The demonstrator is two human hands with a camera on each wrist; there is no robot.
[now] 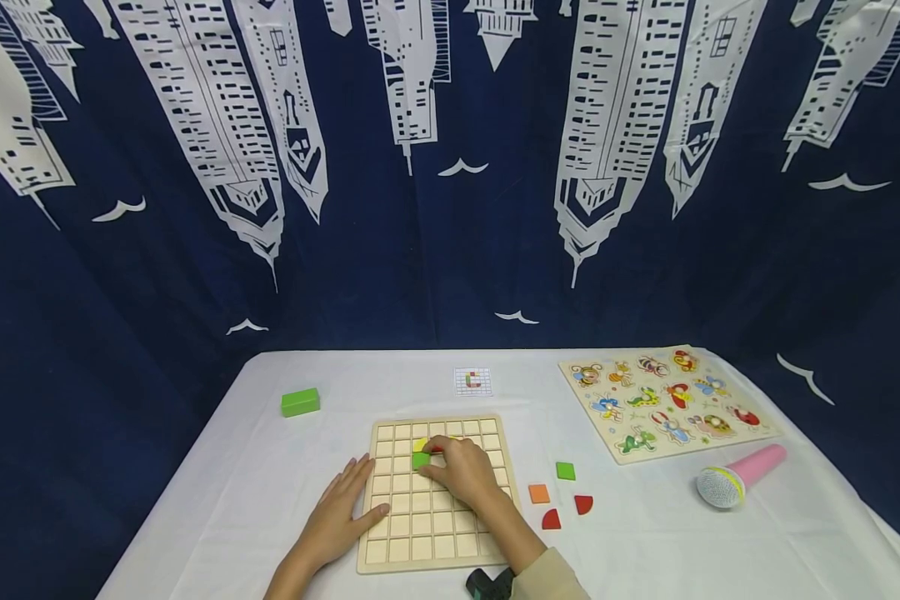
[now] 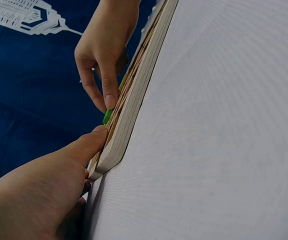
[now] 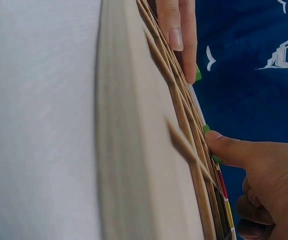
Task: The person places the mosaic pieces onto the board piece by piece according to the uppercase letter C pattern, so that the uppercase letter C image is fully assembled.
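A wooden grid board (image 1: 420, 548) lies on the white table. My right hand (image 1: 462, 471) is over its upper middle, pinching a green square tile (image 1: 420, 461) between thumb and fingers; in the left wrist view this green tile (image 2: 107, 116) stands at the board's surface. A yellow piece (image 1: 420, 445) lies just behind it. Some red and yellow shows beside my right fingers, partly hidden by them. My left hand (image 1: 337, 512) rests along the board's left edge, fingers straight and thumb (image 2: 91, 142) on the frame.
Right of the board lie a green square (image 1: 566, 471), an orange square (image 1: 539, 493) and two red quarter-circles (image 1: 551, 519). Farther right are a pink microphone (image 1: 742, 477) and an insect puzzle (image 1: 667, 404). A pattern card (image 1: 472, 382) lies behind, a green block (image 1: 300, 402) back left.
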